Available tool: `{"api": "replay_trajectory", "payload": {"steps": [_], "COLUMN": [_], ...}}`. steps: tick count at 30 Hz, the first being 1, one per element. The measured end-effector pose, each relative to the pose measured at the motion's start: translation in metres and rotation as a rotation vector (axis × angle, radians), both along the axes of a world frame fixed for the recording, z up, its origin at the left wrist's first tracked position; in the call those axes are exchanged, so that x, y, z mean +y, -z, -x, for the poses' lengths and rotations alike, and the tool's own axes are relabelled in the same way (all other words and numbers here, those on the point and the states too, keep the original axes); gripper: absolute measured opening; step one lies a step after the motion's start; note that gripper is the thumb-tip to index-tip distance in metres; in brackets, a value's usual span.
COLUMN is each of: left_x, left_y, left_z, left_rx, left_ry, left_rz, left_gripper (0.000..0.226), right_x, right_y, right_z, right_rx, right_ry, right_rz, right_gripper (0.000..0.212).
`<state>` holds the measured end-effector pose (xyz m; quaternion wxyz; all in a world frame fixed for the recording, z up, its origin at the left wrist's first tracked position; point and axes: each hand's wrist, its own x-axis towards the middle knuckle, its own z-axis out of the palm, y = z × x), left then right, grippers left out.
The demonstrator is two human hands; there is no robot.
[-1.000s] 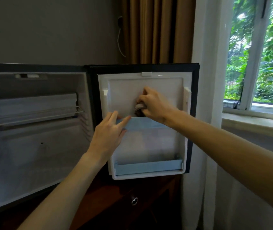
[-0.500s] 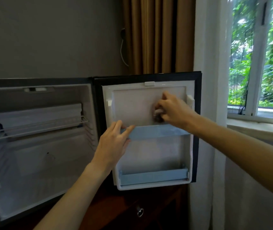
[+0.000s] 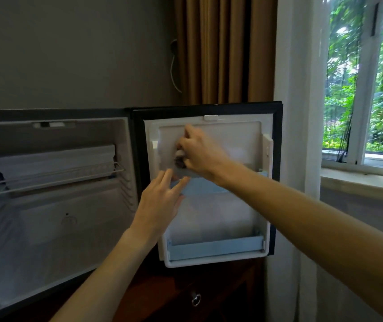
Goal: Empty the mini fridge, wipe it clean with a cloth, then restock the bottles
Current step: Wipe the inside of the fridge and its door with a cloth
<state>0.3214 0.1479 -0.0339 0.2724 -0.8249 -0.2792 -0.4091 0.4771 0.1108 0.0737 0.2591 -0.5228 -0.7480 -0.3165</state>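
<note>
Wiping of the door [image 3: 237,140] liner: right hand [image 3: 199,152] clenched around the cloth [image 3: 179,156], left hand [image 3: 160,201] relaxed, bracing the upper shelf [image 3: 206,185]; firm overlapping strokes should reach the corners.

Smooth white plastic lines the open mini fridge door [image 3: 232,140], with pale blue translucent plastic shelf rails [image 3: 216,248] across it. A thin metal wire rack [image 3: 55,180] sits left of that door. Below it, glossy dark wooden cabinet [image 3: 162,296]; above, matt brown cloth curtain [image 3: 223,49].
</note>
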Motion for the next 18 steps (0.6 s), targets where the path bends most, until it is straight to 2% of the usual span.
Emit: {"api": "replay_trajectory", "payload": {"steps": [3, 6, 18], "left_x": [0.001, 0.001, -0.001], "left_y": [0.001, 0.000, -0.002], "left_z": [0.001, 0.005, 0.006], "left_rx": [-0.007, 0.009, 0.004], "left_ry": [0.024, 0.020, 0.001], "left_rz": [-0.033, -0.048, -0.007], "left_gripper": [0.057, 0.059, 0.054], "right_x": [0.013, 0.013, -0.050], "right_y": [-0.002, -0.005, 0.006], "right_z": [0.035, 0.029, -0.112], "right_rx": [-0.029, -0.018, 0.080], "right_ry": [-0.070, -0.073, 0.176], "right_rz": [-0.002, 0.010, 0.007], "right_gripper": [0.033, 0.033, 0.020]}}
